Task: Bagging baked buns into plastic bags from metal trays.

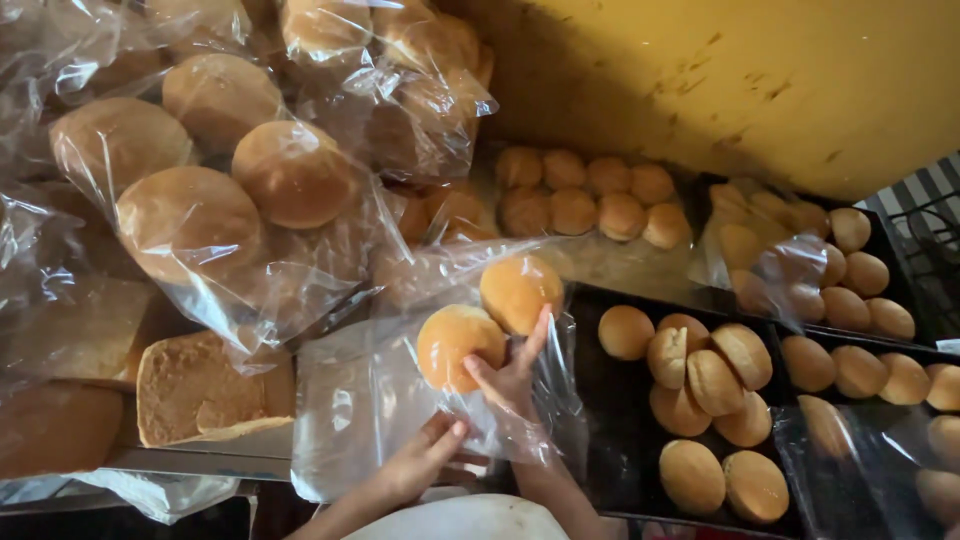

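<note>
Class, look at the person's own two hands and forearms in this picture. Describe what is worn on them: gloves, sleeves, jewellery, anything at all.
Both the left hand and the right hand are bare: no gloves, rings or watch show. The forearms are uncovered too, with no sleeves in view. A pale garment shows at the bottom edge.

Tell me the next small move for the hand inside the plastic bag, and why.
Probably push the bun deeper, next to the other bun already in the clear plastic bag. The right hand is inside the bag with its fingers on that bun, and the left hand holds the bag's mouth near the tray of loose buns.
</note>
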